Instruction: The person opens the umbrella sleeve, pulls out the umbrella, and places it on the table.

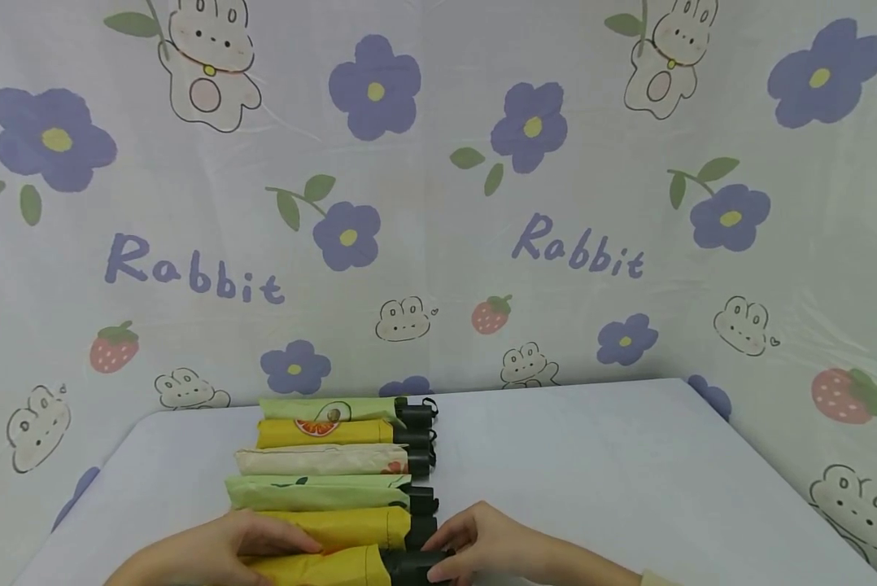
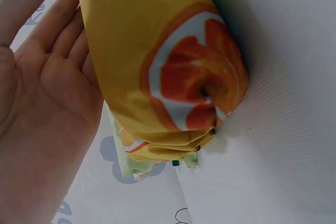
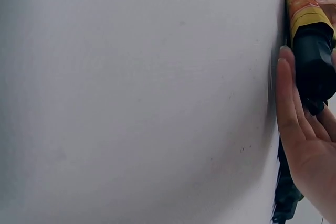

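Several folded umbrellas in fabric sleeves lie in a row, black handles to the right. The nearest is a yellow folded umbrella (image 1: 336, 567) with an orange-slice print, clear in the left wrist view. My left hand (image 1: 207, 552) holds its sleeve near the left end, the fingers along the far side and the thumb on the near side. At the other end, my right hand (image 1: 493, 544) holds the black handle (image 3: 313, 59) between thumb and fingers. Just behind lies another yellow umbrella (image 1: 343, 525), which the left fingers overlap in the head view.
Farther back lie a green umbrella (image 1: 321, 492), a cream one (image 1: 321, 461), a yellow one with an orange slice (image 1: 365, 432) and a green one with an avocado (image 1: 292, 408). They rest on a white table (image 1: 592, 456) before a rabbit-and-flower backdrop (image 1: 438, 179).
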Motion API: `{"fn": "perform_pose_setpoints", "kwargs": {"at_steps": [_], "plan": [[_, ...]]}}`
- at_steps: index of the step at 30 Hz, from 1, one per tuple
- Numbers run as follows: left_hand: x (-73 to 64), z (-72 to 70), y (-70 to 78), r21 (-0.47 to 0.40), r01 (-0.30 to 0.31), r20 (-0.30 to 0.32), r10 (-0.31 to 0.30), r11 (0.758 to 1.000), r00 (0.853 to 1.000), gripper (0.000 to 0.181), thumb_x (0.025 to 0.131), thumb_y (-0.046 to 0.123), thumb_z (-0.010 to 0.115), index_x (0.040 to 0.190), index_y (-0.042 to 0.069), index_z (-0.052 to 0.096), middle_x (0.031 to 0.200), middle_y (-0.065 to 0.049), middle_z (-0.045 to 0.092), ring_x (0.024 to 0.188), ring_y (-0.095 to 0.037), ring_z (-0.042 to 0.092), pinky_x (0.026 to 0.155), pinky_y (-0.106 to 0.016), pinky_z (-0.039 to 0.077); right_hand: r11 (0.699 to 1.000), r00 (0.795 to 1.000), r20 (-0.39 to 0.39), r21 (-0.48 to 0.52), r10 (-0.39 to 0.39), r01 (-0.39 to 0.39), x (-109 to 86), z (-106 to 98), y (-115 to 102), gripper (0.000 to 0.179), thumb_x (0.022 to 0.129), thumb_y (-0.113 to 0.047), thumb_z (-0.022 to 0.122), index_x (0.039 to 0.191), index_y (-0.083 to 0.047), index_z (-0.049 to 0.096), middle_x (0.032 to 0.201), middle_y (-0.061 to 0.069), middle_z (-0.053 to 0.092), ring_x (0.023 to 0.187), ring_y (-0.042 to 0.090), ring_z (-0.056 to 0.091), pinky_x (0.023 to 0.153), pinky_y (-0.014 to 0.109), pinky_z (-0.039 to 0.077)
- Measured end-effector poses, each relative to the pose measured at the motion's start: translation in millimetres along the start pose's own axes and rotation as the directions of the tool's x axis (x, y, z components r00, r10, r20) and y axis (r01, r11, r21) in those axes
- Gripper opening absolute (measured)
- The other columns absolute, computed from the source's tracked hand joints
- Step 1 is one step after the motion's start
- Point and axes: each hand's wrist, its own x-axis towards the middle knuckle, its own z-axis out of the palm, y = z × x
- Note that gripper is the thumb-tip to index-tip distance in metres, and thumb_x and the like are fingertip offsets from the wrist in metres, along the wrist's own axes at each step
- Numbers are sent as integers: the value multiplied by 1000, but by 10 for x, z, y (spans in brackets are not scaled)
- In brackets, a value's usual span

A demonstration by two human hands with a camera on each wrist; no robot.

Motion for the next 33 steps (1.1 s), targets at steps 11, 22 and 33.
{"fn": "perform_pose_setpoints", "kwargs": {"at_steps": [11, 22, 33], "plan": [[-25, 73, 95, -92, 137, -62, -143, 986, 988, 50, 93, 6, 62, 142, 7, 51, 144, -7, 54, 126, -7, 54, 99, -13, 42, 1000, 999, -31, 12, 26, -25, -10, 8, -41, 28, 93, -17, 66, 112, 3, 71, 98, 17, 75, 63, 3, 67, 75, 28, 59], [-7, 132, 114, -196, 195, -39, -206, 961, 978, 48, 97, 7, 58, 144, 11, 48, 148, -9, 49, 130, -16, 51, 101, -18, 44, 991, 999, 44, 137, -10, 4, -79, -71, -33, 39, 95, -25, 64, 118, 6, 67, 100, 13, 75, 71, 7, 70, 66, 20, 57], [12, 209, 124, -41, 317, -152, -320, 947, 935, 50, 92, 22, 69, 139, 29, 54, 140, -3, 55, 123, -23, 51, 96, -24, 43, 985, 998, 55, 171, 0, -9, -75, -123, 17, 42, 97, -26, 60, 122, 7, 64, 100, 15, 75, 71, 8, 70, 68, 22, 58]]}}
